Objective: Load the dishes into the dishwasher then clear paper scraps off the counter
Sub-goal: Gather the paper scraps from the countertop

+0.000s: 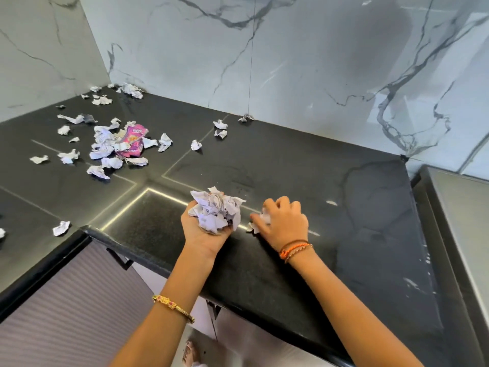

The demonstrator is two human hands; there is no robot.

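Counter (291, 160): polished black stone, glossy, faint seams. Left hand (203, 231), palm up, grip curled round a crumpled white paper wad (217, 210). Right hand (284, 221), at 3 o'clock of the wad, pinches a creased scrap (258, 223) against the counter. Loose paper scraps (105, 147) and a pink wrapper (132, 141) lie scattered at 10 o'clock.

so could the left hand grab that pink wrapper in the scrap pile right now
Probably not. The left hand already grips a full wad of crumpled paper, so its grip is taken, and the pink wrapper lies far off to the left, half buried among loose scraps.
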